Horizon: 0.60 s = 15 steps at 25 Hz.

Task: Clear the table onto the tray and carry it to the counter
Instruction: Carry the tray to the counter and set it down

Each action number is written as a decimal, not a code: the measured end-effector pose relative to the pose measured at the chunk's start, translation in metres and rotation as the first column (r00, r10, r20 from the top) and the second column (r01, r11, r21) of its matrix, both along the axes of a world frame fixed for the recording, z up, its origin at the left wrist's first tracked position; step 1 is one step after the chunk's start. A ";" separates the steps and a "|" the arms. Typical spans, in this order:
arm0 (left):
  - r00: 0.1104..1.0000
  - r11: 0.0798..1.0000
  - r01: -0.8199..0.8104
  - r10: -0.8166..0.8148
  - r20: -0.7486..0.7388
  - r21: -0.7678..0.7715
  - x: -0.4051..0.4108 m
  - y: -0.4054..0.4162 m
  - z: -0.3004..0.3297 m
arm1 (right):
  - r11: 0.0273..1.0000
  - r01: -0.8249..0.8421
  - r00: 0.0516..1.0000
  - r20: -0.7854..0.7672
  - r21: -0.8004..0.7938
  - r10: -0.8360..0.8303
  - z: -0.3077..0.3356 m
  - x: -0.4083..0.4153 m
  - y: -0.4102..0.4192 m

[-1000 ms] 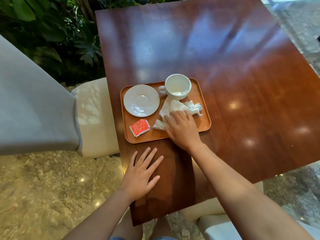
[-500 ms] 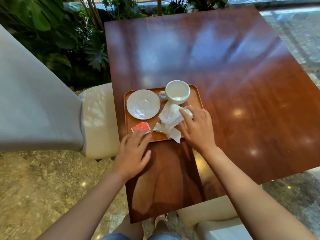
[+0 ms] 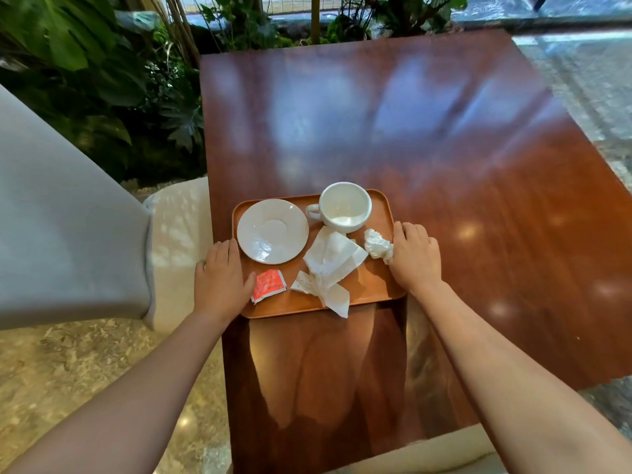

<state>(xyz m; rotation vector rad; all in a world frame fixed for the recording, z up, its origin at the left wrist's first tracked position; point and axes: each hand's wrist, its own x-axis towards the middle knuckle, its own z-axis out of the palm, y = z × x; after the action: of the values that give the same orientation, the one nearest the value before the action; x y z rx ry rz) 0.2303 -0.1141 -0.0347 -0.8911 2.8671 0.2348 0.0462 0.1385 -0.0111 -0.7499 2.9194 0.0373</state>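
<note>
An orange-brown tray point(image 3: 369, 291) lies near the left edge of the dark wooden table point(image 3: 444, 148). On it are a white saucer point(image 3: 272, 230), a white cup point(image 3: 345, 206), a flat white napkin point(image 3: 330, 265), a crumpled tissue point(image 3: 376, 245), a small white packet point(image 3: 302, 281) and a red sachet point(image 3: 268, 285). My left hand point(image 3: 220, 280) grips the tray's left edge, thumb over the rim beside the sachet. My right hand point(image 3: 413, 258) grips the tray's right edge next to the crumpled tissue. The tray rests flat on the table.
A grey and cream upholstered chair point(image 3: 68, 227) stands close on the left of the table. Green plants point(image 3: 102, 63) fill the back left. Another cream seat point(image 3: 427, 456) shows below the table's near edge. The floor is speckled stone point(image 3: 85, 371).
My right hand left the napkin and moved to the tray's right edge. My left hand moved from the bare table up to the tray's left edge. The napkin now lies loose on the tray.
</note>
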 end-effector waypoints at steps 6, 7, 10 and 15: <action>0.988 0.979 -0.101 0.119 -0.098 0.178 -0.006 0.000 0.004 | 0.995 0.069 0.994 0.085 -0.074 -0.063 -0.009 -0.004 -0.001; 0.978 0.963 -0.139 0.170 -0.120 0.230 -0.009 0.000 0.005 | 0.981 0.117 0.986 0.132 -0.153 -0.097 -0.010 -0.006 -0.001; 0.919 0.889 -0.263 0.349 -0.183 0.375 -0.015 -0.003 0.011 | 0.903 0.293 0.939 0.273 -0.313 -0.210 -0.010 -0.015 -0.002; 0.883 0.795 -0.365 0.460 -0.090 0.484 -0.020 -0.020 0.014 | 0.867 0.402 0.889 0.353 -0.295 -0.293 -0.005 -0.021 -0.003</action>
<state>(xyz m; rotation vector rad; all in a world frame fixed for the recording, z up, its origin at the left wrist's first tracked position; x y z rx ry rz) 0.2098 -0.1338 -0.0204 -1.4403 2.5460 1.0542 0.0253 0.1351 -0.0166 -0.2126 2.7405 -0.6103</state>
